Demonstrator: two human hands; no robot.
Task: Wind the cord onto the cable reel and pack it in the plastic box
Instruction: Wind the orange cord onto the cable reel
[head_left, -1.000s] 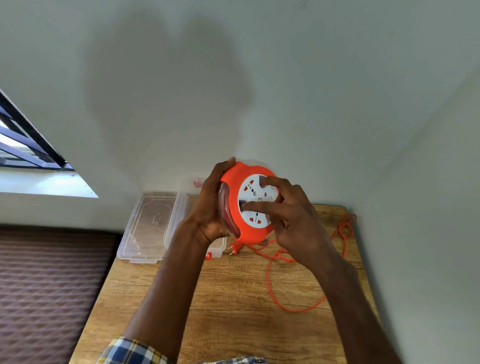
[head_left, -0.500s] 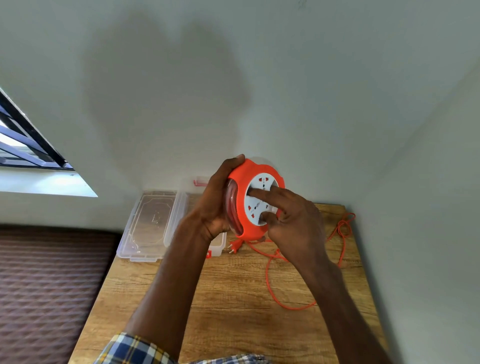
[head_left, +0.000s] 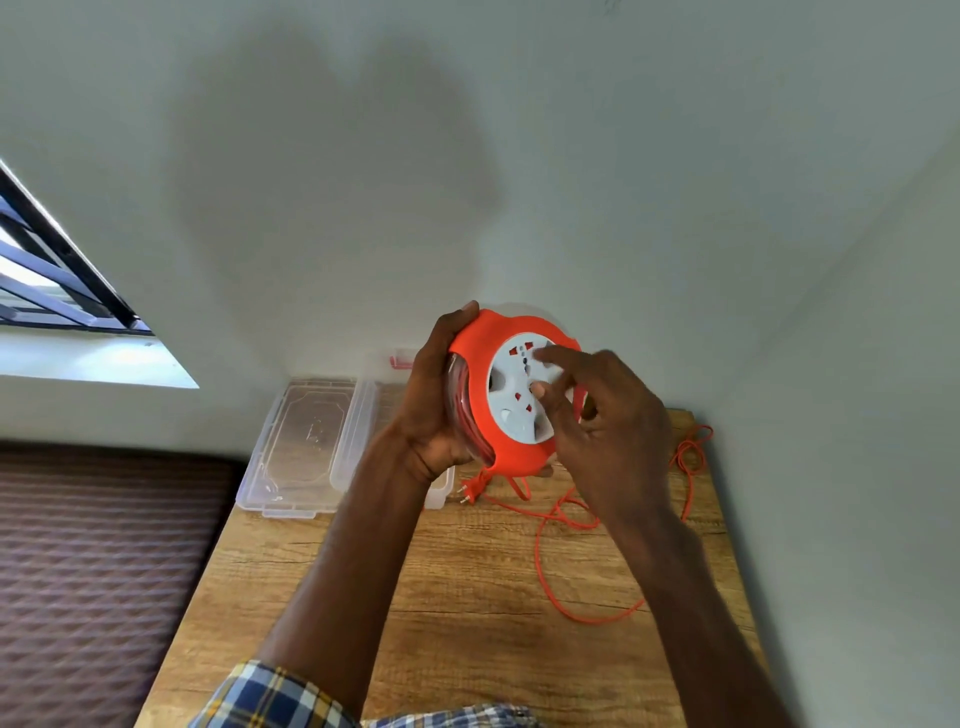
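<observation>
The orange cable reel (head_left: 485, 395) is held up in the air above the far end of the desk (head_left: 467, 597), its white socket face (head_left: 522, 395) turned toward the camera. It looks like hard moulded plastic: rigid, fairly light, with a smooth rim that could slip in a loose grip. The left hand (head_left: 431, 410) wraps the reel's left edge, thumb over the top of the rim and fingers curled behind, which seems the right place to steady it. The right hand (head_left: 608, 431) holds nothing; its fingers (head_left: 550, 358) are extended and press on the white face, apparently to turn it against the outer shell. The recesses in that face probably give the fingertips their purchase.

The orange cord (head_left: 545, 566) is thin and limp. Some turns already show inside the clear side of the reel, but a long loop lies loose on the desk below and to the right, with more bunched near the wall. It may kink or snag as it is drawn in, so it will want guiding. The plug (head_left: 470, 491) lies on the desk just under the reel.

The clear plastic box (head_left: 358, 431) sits open at the far left of the desk, its lid (head_left: 301, 441) lying flat beside it, thin-walled and likely brittle.
</observation>
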